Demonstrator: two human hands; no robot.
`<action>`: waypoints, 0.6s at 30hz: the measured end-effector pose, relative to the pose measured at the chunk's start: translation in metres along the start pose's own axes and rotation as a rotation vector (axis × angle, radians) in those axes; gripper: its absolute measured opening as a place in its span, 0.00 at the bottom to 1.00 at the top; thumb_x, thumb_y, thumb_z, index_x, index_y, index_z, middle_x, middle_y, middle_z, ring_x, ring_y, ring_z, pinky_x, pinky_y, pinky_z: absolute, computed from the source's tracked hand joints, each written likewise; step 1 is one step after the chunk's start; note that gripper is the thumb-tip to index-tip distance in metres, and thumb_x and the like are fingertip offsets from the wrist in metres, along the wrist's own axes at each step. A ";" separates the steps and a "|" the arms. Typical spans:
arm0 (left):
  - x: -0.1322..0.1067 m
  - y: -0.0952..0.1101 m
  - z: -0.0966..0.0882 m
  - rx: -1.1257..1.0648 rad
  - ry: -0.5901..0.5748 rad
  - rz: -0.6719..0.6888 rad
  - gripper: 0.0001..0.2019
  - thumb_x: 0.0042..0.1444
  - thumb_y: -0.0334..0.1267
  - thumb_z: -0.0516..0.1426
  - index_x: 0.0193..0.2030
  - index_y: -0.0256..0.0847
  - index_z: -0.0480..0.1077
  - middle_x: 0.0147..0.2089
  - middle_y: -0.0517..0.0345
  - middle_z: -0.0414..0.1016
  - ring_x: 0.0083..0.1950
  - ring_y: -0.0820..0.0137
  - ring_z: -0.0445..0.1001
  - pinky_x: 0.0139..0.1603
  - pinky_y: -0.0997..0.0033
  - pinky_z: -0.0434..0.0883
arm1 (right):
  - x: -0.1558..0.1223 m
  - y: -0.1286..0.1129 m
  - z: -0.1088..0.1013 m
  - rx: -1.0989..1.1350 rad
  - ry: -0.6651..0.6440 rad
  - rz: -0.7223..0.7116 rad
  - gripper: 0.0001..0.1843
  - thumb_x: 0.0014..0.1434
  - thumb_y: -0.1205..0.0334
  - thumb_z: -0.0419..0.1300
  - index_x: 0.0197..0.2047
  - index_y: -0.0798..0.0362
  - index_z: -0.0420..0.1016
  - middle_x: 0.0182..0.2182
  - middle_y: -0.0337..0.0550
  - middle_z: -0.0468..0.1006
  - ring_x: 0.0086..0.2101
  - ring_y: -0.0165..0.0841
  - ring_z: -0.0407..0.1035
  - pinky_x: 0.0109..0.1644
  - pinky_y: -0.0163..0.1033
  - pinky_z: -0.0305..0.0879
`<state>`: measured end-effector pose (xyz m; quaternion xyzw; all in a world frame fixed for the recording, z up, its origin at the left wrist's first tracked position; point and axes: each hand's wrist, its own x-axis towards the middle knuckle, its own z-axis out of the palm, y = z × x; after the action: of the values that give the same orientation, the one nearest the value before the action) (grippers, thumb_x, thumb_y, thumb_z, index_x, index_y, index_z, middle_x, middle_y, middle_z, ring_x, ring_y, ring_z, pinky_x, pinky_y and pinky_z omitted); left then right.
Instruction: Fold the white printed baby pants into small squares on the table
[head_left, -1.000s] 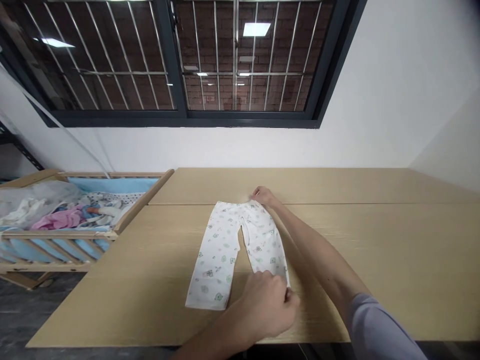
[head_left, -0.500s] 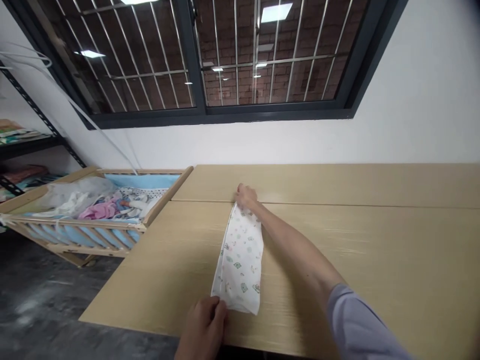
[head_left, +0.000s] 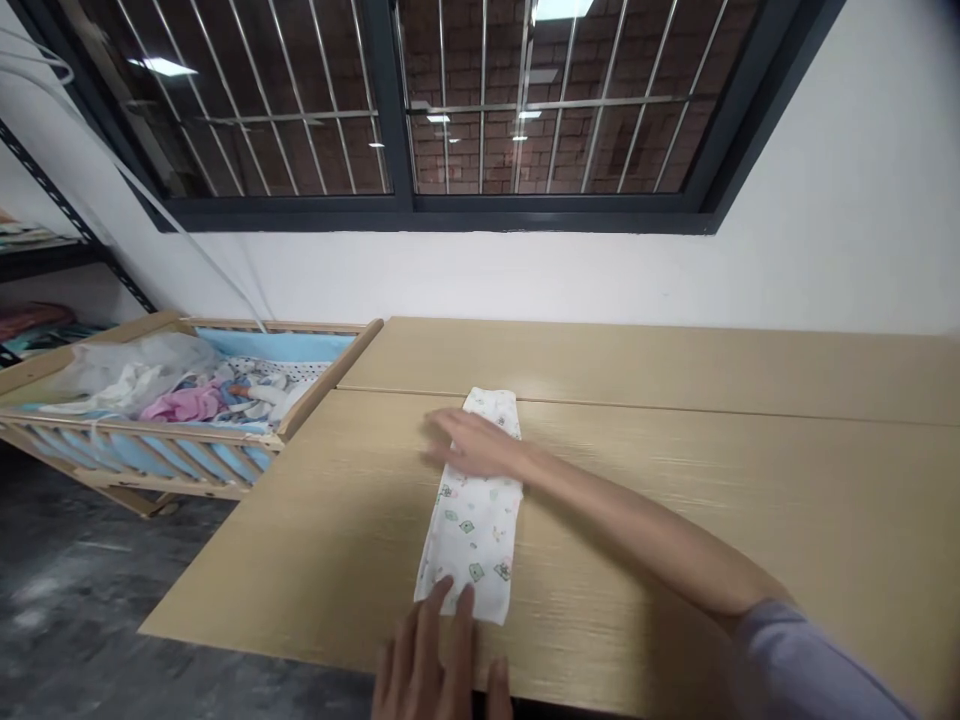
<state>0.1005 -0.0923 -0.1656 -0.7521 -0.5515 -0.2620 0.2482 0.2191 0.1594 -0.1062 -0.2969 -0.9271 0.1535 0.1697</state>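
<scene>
Our right hand (head_left: 474,445) has shifted down the folded baby trousers (head_left: 471,545), fingers flat; our left hand (head_left: 439,665), fingers spread, sits at their near end; dragging could rumple them.

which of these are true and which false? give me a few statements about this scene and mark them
1. The white printed baby trousers lie folded lengthwise into a long narrow strip on the wooden table. True.
2. The right hand lies across the upper part of the folded strip. True.
3. The left hand is reaching into the cot. False: the left hand is at the near end of the trousers.
4. The cot stands on top of the table. False: the wooden cot stands beside the table, to its left.
</scene>
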 end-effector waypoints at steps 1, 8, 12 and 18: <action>-0.004 0.006 0.006 0.052 0.014 0.024 0.21 0.60 0.41 0.56 0.59 0.38 0.71 0.56 0.42 0.79 0.53 0.57 0.79 0.48 0.61 0.73 | -0.017 -0.014 0.004 0.014 -0.069 -0.121 0.33 0.71 0.45 0.48 0.72 0.54 0.55 0.71 0.56 0.57 0.69 0.46 0.52 0.69 0.53 0.53; -0.026 0.010 0.029 0.198 0.027 0.154 0.22 0.56 0.45 0.58 0.55 0.36 0.73 0.53 0.39 0.80 0.53 0.53 0.79 0.52 0.56 0.71 | -0.090 -0.046 0.034 0.121 -0.324 -0.436 0.34 0.73 0.50 0.47 0.75 0.59 0.50 0.73 0.58 0.46 0.72 0.42 0.41 0.74 0.49 0.42; -0.026 0.004 0.025 0.209 -0.003 0.174 0.26 0.56 0.47 0.58 0.59 0.37 0.71 0.55 0.37 0.79 0.54 0.53 0.79 0.53 0.57 0.71 | -0.074 -0.009 0.037 0.111 -0.388 -0.319 0.35 0.73 0.45 0.45 0.76 0.52 0.46 0.74 0.51 0.42 0.73 0.40 0.36 0.75 0.49 0.36; -0.031 0.003 0.027 0.230 -0.028 0.177 0.27 0.59 0.50 0.57 0.62 0.39 0.70 0.57 0.41 0.78 0.56 0.54 0.78 0.52 0.59 0.73 | -0.021 0.067 0.032 0.038 -0.293 -0.133 0.37 0.71 0.40 0.46 0.76 0.47 0.45 0.75 0.47 0.40 0.73 0.41 0.35 0.75 0.51 0.32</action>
<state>0.0986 -0.0967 -0.2067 -0.7679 -0.5127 -0.1638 0.3472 0.2557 0.1925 -0.1658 -0.2061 -0.9564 0.2012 0.0483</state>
